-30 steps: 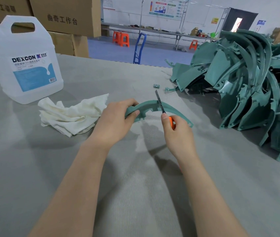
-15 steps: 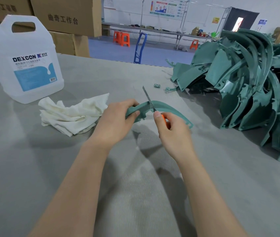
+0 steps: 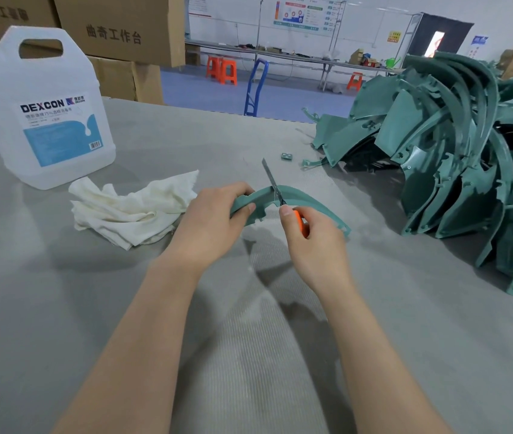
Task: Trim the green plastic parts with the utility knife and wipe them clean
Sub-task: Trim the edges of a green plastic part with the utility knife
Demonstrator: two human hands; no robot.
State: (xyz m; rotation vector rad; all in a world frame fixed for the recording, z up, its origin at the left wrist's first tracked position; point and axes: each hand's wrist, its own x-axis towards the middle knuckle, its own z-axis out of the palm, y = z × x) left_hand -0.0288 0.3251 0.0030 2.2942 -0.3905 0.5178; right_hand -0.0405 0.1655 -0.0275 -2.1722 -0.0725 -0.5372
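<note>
While my left hand [image 3: 214, 220] grips the curved green plastic part [image 3: 308, 203] just above the table [image 3: 92, 308] to steady it, my right hand [image 3: 314, 242] holds the orange utility knife [image 3: 275, 189], blade across its edge.

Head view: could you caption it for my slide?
Left hand holds a curved green part while the right hand sets a utility knife against its edge.

Blue floor [image 3: 292, 98] noted; orange stools [image 3: 221, 70] set before a long bench [image 3: 308, 58]; white wall [image 3: 371, 29] hung with posters [image 3: 299, 14].
</note>
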